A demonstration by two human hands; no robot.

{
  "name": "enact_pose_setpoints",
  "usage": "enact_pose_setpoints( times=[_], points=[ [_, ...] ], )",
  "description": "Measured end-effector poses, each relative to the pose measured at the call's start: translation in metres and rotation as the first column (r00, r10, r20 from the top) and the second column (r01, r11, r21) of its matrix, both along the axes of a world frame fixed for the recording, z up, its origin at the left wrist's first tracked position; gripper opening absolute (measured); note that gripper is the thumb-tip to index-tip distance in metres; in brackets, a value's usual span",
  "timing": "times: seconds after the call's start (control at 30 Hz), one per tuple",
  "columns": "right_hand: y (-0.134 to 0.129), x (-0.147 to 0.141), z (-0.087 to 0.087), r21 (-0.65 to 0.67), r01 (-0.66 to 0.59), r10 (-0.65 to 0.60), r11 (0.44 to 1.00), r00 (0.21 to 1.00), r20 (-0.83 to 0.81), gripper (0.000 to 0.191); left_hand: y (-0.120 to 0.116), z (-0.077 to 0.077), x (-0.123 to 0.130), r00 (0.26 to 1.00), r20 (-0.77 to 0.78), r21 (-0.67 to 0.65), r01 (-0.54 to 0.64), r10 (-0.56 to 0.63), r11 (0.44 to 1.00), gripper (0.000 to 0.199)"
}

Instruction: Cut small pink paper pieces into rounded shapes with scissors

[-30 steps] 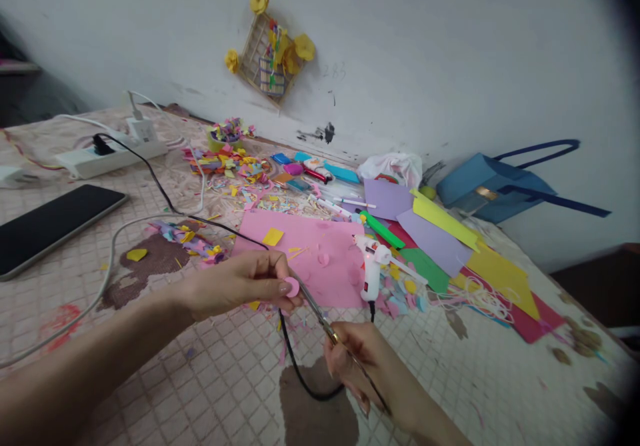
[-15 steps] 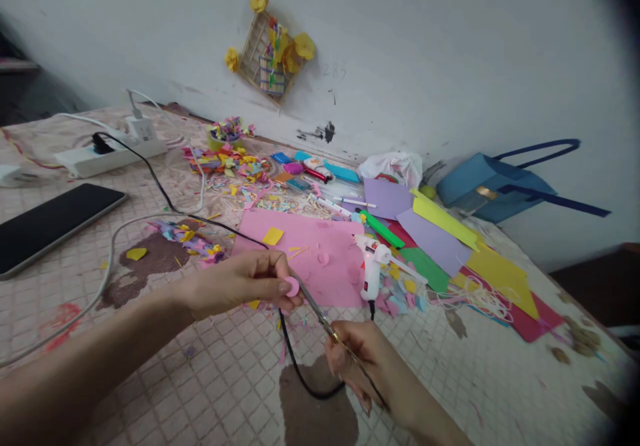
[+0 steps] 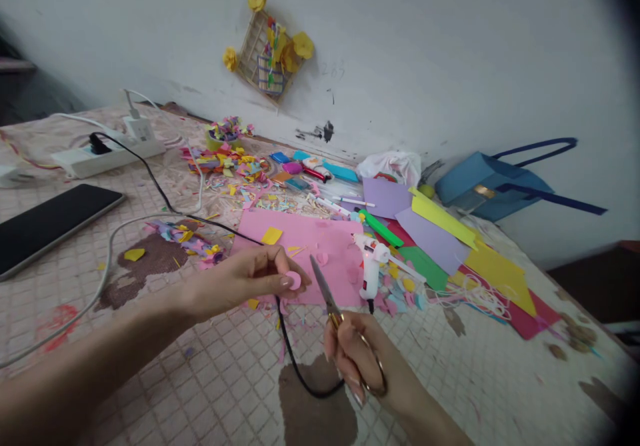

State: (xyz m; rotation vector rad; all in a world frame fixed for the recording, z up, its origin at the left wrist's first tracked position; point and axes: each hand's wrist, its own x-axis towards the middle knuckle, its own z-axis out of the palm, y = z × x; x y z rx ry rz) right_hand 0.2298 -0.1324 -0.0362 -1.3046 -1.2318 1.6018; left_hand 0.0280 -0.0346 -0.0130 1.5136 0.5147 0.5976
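Between its thumb and fingers, my left hand (image 3: 260, 276) pinches a small round pink paper piece (image 3: 293, 281) over the near edge of a pink sheet (image 3: 330, 286). My right hand (image 3: 360, 356) grips gold-handled scissors (image 3: 325, 287), with fingers around the handles. The blades look closed and point up and away, a little right of the pink piece and apart from it. Small pink paper bits and a yellow piece (image 3: 271, 235) lie on the sheet. Beside its right edge is a white glue gun (image 3: 371, 273) with a small red light.
A black cable (image 3: 287, 346) runs beneath my left hand. At the left are a phone (image 3: 55, 226) and a power strip (image 3: 107, 158). Paper scraps (image 3: 225, 163) lie behind; coloured sheets (image 3: 440, 239) and a blue bag (image 3: 493, 183) are at the right.
The scissors have moved right, away from the pink piece, and turned more upright, with the handle loops now showing. My left hand has barely shifted and still holds the piece.
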Motion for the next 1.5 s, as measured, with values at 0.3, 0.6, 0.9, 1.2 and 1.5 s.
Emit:
enact_pose_setpoints(
  times=[0.3, 0.6, 0.9, 1.2, 1.5],
  points=[
    [0.007, -0.006, -0.011, -0.13, -0.161, 0.063, 0.978, 0.83, -0.555, 0.022, -0.032, -0.004, 0.007, 0.986, -0.152, 0.746, 0.069, 0.069, 0.662, 0.039],
    [0.003, -0.007, -0.009, -0.071, 0.019, -0.046, 0.997, 0.916, -0.399, 0.02, -0.028, -0.013, 0.012, 0.984, -0.164, 0.804, 0.09, 0.074, 0.587, 0.038],
    [0.002, -0.01, 0.011, 0.157, 0.168, -0.186, 0.973, 0.977, 0.108, 0.028, -0.03, -0.009, 0.021, 0.978, -0.209, -0.015, -0.01, 0.006, 1.0, 0.018],
    [0.0, -0.014, 0.001, 0.163, 0.163, -0.182, 0.973, 0.977, 0.111, 0.025, -0.041, -0.016, 0.026, 0.96, -0.251, -0.092, -0.146, 0.119, 0.985, 0.022],
    [-0.006, -0.017, -0.007, 0.153, 0.191, -0.18, 0.97, 0.98, -0.084, 0.042, -0.038, -0.014, 0.026, 0.97, -0.122, -0.222, -0.233, 0.21, 0.947, 0.022]
  ],
)
